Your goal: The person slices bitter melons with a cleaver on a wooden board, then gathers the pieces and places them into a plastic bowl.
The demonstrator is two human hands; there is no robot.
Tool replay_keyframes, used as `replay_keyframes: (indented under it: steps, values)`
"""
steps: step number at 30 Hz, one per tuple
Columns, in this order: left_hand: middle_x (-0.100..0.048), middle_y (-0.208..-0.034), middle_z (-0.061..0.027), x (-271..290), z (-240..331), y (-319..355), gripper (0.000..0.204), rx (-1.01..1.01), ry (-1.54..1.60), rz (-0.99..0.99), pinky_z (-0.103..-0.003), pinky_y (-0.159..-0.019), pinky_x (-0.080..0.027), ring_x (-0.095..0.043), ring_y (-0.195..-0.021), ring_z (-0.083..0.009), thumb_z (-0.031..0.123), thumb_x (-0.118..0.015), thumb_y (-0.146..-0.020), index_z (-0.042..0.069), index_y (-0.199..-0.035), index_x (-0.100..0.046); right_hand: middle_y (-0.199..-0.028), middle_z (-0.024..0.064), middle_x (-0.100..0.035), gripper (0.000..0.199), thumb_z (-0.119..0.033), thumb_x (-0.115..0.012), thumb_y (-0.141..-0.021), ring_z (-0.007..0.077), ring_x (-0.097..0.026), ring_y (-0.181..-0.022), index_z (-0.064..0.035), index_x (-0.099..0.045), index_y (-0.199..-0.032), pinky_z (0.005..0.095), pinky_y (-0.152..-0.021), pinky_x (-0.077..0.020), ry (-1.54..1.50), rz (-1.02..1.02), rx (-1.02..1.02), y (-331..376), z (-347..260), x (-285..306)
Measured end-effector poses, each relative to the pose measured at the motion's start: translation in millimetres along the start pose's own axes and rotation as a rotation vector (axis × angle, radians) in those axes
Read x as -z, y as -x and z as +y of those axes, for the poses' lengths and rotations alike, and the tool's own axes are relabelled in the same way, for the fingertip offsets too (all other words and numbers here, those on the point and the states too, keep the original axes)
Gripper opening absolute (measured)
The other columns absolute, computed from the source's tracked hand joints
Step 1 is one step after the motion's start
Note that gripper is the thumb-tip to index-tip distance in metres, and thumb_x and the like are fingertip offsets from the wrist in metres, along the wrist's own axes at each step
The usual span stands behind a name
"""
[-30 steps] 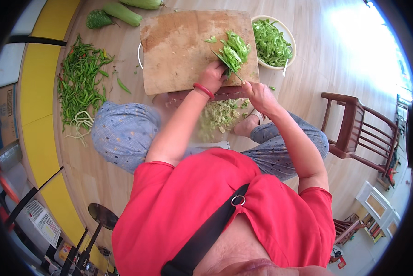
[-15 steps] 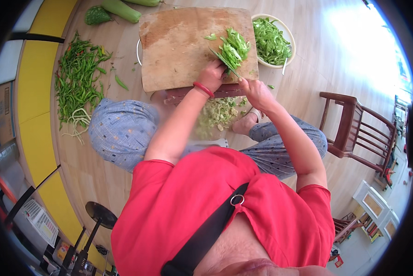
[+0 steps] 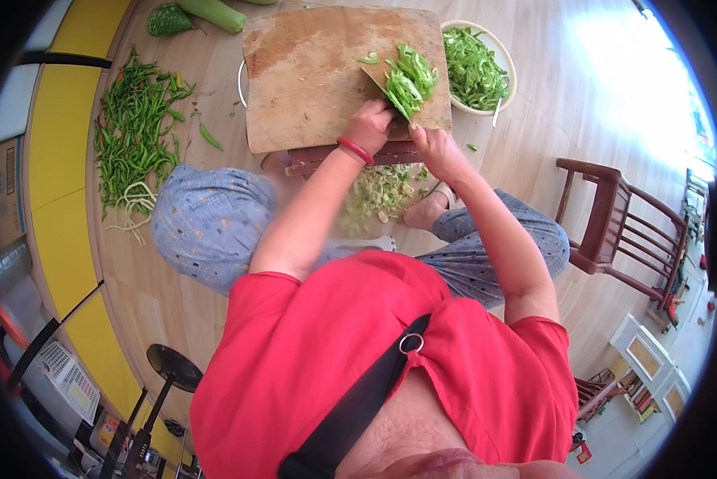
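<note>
A large wooden cutting board [image 3: 310,80] lies in front of me on a low stool. A pile of sliced green peppers [image 3: 410,78] sits at its right end. My left hand [image 3: 368,124], a red bangle on its wrist, presses down at the near edge of that pile. My right hand [image 3: 432,148] is closed on the handle of a knife [image 3: 381,84], whose blade lies slanted against the left side of the pile. A white bowl [image 3: 509,76] full of cut green peppers stands just right of the board.
Whole green chillies [image 3: 131,136] are heaped on the wooden floor at left, with long green gourds [image 3: 215,11] at the top. Pale green scraps [image 3: 378,191] lie between my knees. A wooden chair [image 3: 622,231] stands at right; a stand's round base [image 3: 175,367] is at lower left.
Both hands stay at the pepper pile with the knife against it. The view has shifted slightly; nothing else has moved.
</note>
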State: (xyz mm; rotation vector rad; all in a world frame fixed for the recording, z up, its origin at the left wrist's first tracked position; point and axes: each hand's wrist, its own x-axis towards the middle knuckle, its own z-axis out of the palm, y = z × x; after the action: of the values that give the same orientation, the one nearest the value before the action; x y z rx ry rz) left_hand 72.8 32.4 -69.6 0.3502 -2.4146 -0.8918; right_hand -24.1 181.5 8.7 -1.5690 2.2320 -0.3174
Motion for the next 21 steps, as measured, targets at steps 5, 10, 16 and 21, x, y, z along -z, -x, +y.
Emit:
replay_keyframes:
  steps: [5, 10, 16, 21]
  values:
    - [-0.059, -0.084, -0.0114, 2, 1, -3, 0.015, -0.038, -0.003, 0.053, -0.039, -0.069, -0.049, -0.057, -0.079, -0.0311, 0.007, -0.065, -0.068, 0.007, -0.083, -0.063, -0.070, 0.0207, -0.057, 0.017, -0.014, -0.042, -0.088, 0.0385, -0.057, -0.063, -0.0035, -0.047, -0.100, 0.0466, -0.053, -0.0457, -0.025, 0.049, 0.038, 5, 7, 2]
    - [-0.058, -0.083, -0.0094, -2, -1, 3, 0.011, -0.022, 0.009, 0.062, -0.037, -0.068, -0.048, -0.056, -0.078, -0.0294, 0.008, -0.066, -0.066, 0.006, -0.077, -0.063, -0.070, 0.0205, -0.057, 0.016, -0.014, -0.041, -0.089, 0.0384, -0.057, -0.063, -0.0023, -0.046, -0.099, 0.0468, -0.052, -0.0459, -0.074, -0.019, -0.008, 3, -2, 5]
    - [-0.058, -0.080, -0.0088, -1, 3, 2, 0.011, -0.056, -0.010, 0.125, -0.037, -0.066, -0.048, -0.056, -0.075, -0.0288, 0.008, -0.066, -0.066, 0.007, -0.075, -0.062, -0.071, 0.0213, -0.058, 0.021, -0.017, -0.038, -0.091, 0.0396, -0.058, -0.067, 0.0004, -0.048, -0.095, 0.0468, -0.056, -0.0456, -0.084, 0.019, -0.040, 7, -9, 16]
    - [-0.057, -0.075, -0.0093, 1, 2, 3, 0.007, -0.089, -0.004, 0.120, -0.037, -0.064, -0.048, -0.056, -0.074, -0.0279, 0.006, -0.064, -0.066, 0.007, -0.072, -0.061, -0.073, 0.0225, -0.058, 0.024, -0.018, -0.037, -0.092, 0.0412, -0.057, -0.069, 0.0028, -0.048, -0.092, 0.0475, -0.059, -0.0448, -0.236, -0.085, -0.238, -1, -19, 22]
